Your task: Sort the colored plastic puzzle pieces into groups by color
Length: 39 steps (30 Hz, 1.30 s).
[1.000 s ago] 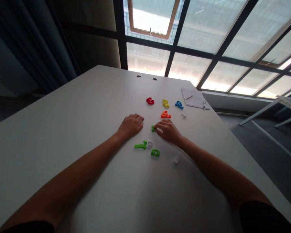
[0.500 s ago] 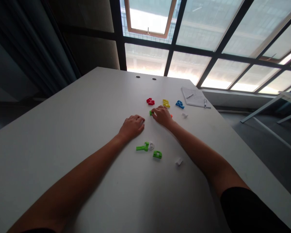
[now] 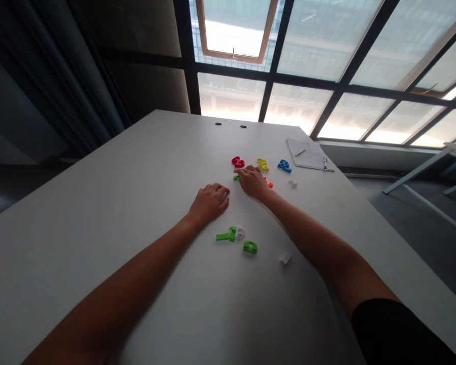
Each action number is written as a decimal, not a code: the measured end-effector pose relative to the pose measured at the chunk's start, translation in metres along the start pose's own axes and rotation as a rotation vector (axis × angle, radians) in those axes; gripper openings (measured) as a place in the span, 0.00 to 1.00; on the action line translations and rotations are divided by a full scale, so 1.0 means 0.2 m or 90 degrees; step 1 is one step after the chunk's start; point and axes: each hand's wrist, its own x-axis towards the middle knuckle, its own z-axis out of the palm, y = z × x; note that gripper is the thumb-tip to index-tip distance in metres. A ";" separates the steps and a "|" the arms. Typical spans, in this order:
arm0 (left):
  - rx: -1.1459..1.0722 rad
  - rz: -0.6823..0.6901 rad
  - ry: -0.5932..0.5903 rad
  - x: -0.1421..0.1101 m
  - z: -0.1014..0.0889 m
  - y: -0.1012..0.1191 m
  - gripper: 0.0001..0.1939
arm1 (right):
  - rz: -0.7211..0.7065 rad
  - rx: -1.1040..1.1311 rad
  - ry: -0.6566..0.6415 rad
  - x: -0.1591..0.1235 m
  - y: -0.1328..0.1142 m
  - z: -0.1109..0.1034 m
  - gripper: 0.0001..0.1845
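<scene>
My right hand reaches over the far middle of the table, fingers apart and index finger stretched out. Just under its fingertips lies a small green plastic piece, partly covered. An orange piece shows beside the wrist side of that hand. My left hand rests on the table to the left, holding nothing, its fingers loosely spread. Nearer to me lie a green piece with a long bar, a white piece against it and a green curved piece.
Beyond my right hand are red, yellow and blue pieces. White pieces lie at right and near front. Paper with pens sits by the right edge of the white table.
The fingers of my right hand have lifted and opened from the green piece, which now lies under them. More of the orange piece shows. My left hand stays in place.
</scene>
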 end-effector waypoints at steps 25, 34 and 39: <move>0.005 0.007 0.015 -0.01 0.01 0.00 0.16 | -0.248 0.399 -0.117 -0.43 -0.25 -0.29 0.06; 0.001 0.006 0.016 0.00 0.00 0.01 0.16 | -0.186 0.311 -0.170 -0.46 -0.37 -0.31 0.04; 0.002 -0.001 0.011 0.00 0.00 0.01 0.16 | -0.111 0.254 -0.130 -0.42 -0.31 -0.29 0.02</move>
